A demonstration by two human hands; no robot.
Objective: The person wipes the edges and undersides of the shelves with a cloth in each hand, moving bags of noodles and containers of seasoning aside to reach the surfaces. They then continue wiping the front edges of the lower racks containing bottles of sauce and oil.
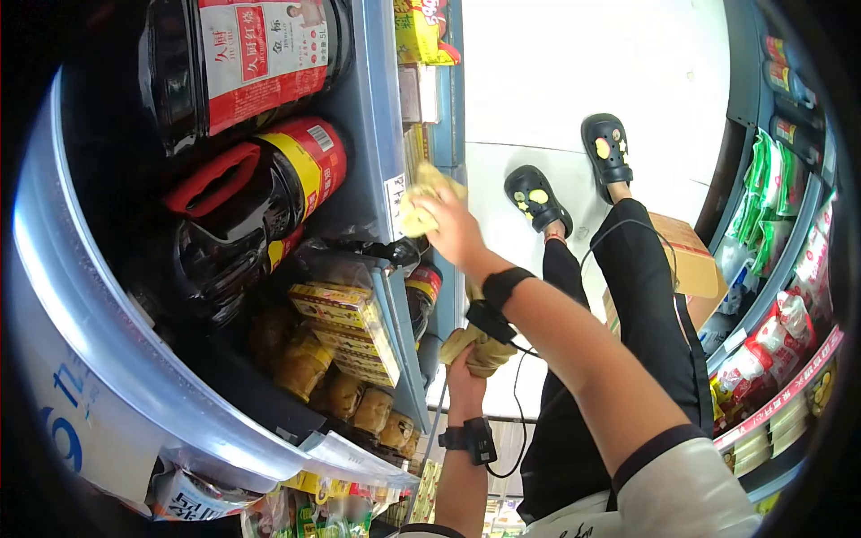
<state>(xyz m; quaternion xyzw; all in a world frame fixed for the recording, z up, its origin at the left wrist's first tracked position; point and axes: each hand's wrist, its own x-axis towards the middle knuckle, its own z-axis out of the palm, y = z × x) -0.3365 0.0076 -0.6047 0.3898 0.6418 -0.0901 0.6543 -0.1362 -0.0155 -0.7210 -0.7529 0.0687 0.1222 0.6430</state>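
Note:
My right hand point(453, 229) is closed on a yellow cloth point(420, 211), which is held against the front edge of the shelf point(381, 134) beside a white price label point(395, 204). Nearer to me, my left hand point(466, 375) grips a bunched beige-brown cloth point(484, 351) next to the lower shelf edge. Both wrists wear black straps with small devices and cables. The yellow cloth looks slightly blurred.
Large dark bottles point(260, 54) lie on the shelf at left, above stacked yellow boxes point(345, 327) and brown jars point(341, 394). A cardboard box point(686, 255) stands beside my legs. Bagged goods point(762, 350) fill the right shelf.

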